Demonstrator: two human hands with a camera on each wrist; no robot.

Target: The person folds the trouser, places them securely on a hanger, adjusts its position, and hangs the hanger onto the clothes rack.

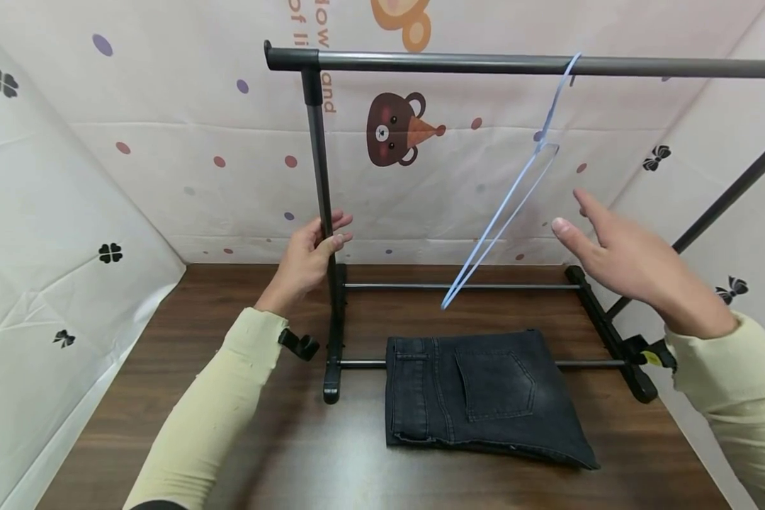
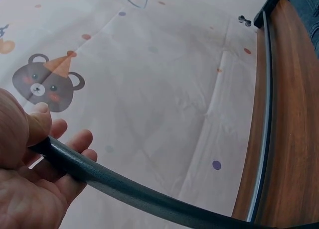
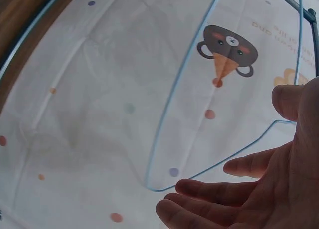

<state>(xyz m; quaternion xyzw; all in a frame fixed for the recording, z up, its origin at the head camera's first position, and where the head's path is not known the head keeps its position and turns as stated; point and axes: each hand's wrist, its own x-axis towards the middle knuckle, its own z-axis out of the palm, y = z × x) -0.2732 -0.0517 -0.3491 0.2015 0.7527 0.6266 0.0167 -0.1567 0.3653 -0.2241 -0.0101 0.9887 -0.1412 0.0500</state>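
My left hand [image 1: 306, 258] holds the dark upright post [image 1: 321, 177] of a clothes rack, thumb on one side and fingers round the other. The left wrist view shows the post [image 2: 124, 189] lying in the crook of those fingers. To the right of a light blue wire hanger [image 1: 513, 191], my right hand [image 1: 631, 248] is raised with thumb and fingers spread and nothing in it. The hanger hooks over the rack's top bar [image 1: 446, 64] and hangs at a slant. In the right wrist view the hanger [image 3: 172, 89] passes behind the hand.
Folded black jeans [image 1: 484, 400] lie on the brown wooden table [image 1: 268, 439], over the rack's front lower bar [image 1: 363, 364]. The rack's right foot [image 1: 605, 333] stands farther right. A white printed backdrop [image 1: 229, 191] closes off the back and sides.
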